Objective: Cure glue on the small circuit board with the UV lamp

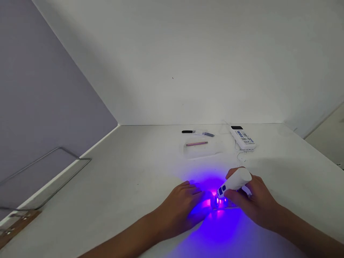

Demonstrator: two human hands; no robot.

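My right hand (pixel 258 200) is wrapped around a white handheld UV lamp (pixel 236 181), which has dark buttons near its head. The lamp is tilted, its head pointing down to the left and throwing violet light onto the table. My left hand (pixel 185 204) rests at the left of the glow, its fingers bent together at a small flat, clear-looking piece (pixel 231 205) under the lamp. The glare washes out that piece and the fingertips, so its kind cannot be made out.
On the white table (pixel 113 200), farther back, lie a pink pencil-like stick (pixel 197 143) on a clear sheet (pixel 202 152), a black-handled tool (pixel 187 132) and a white power bank (pixel 243 138) with a cable. A wire frame (pixel 64 182) and a wooden clipboard-like board (pixel 18 225) are at left. Walls stand behind.
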